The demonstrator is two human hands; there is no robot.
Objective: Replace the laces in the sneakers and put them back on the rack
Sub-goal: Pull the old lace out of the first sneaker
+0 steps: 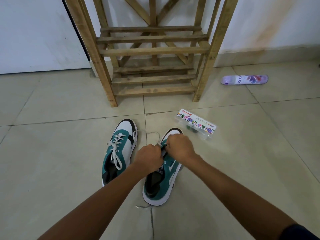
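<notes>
Two teal, white and black sneakers stand side by side on the tiled floor, toes toward the wooden rack (pixel 152 51). The left sneaker (pixel 119 149) is laced with a white lace, its ends loose. Over the eyelets of the right sneaker (pixel 164 181), my left hand (pixel 149 158) and my right hand (pixel 179 146) are curled together, pinching the white lace (pixel 153 135), which loops out past the toe. One lace end (pixel 138 207) trails on the floor by the heel. My fingers hide the eyelets.
The wooden rack has slatted shelves with nothing on them and stands against the white wall. A clear plastic box with a flowered label (pixel 196 124) lies right of the sneakers. A purple spray can (pixel 245 79) lies on the floor further right.
</notes>
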